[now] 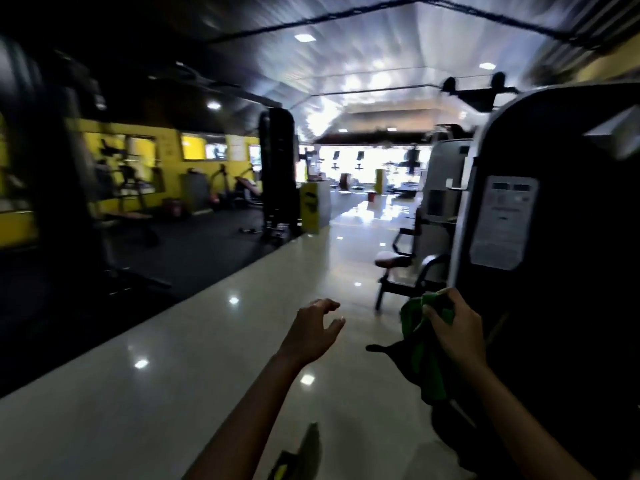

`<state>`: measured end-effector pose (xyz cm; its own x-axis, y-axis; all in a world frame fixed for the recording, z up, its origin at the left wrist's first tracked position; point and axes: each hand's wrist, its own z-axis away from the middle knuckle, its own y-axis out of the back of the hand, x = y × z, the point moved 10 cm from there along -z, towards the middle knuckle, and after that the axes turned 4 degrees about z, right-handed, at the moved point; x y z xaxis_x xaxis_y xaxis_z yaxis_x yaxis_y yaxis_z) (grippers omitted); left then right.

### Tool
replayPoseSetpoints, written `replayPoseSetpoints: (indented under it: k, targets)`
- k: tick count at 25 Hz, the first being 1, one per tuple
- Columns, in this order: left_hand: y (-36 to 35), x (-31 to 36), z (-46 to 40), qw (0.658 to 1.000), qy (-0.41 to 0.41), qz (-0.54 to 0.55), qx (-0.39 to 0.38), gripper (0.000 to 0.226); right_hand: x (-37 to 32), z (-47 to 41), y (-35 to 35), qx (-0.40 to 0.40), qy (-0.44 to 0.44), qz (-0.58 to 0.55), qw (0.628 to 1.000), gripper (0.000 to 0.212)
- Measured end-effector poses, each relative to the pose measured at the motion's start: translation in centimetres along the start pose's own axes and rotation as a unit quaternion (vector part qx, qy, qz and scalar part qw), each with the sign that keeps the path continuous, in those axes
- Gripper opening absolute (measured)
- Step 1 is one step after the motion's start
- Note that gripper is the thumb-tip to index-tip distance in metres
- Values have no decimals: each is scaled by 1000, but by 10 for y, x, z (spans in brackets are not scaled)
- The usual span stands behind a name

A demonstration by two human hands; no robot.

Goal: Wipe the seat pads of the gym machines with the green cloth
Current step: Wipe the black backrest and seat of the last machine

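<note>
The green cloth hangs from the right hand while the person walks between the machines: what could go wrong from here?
1. The green cloth hangs in a long tail from the right hand and might snag on the machine beside it.
2. The floor is glossy; a foot could slip.
3. The left hand holds nothing, so it cannot steady the cloth.

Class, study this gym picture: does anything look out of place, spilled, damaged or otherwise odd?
Nothing stands out. The right hand grips the green cloth, the left hand is empty, and the tiled floor looks shiny with no spill. The picture is motion-blurred, so small faults could be missed.
</note>
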<state>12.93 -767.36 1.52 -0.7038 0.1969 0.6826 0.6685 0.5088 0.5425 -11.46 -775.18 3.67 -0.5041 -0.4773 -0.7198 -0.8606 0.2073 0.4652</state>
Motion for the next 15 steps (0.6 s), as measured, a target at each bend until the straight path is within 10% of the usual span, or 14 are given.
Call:
replayPoseSetpoints:
  k: [15]
  targets:
    - [463,-180,242,917,232,-197,256,31,-365,154,-369,-242,173,-216,930,10]
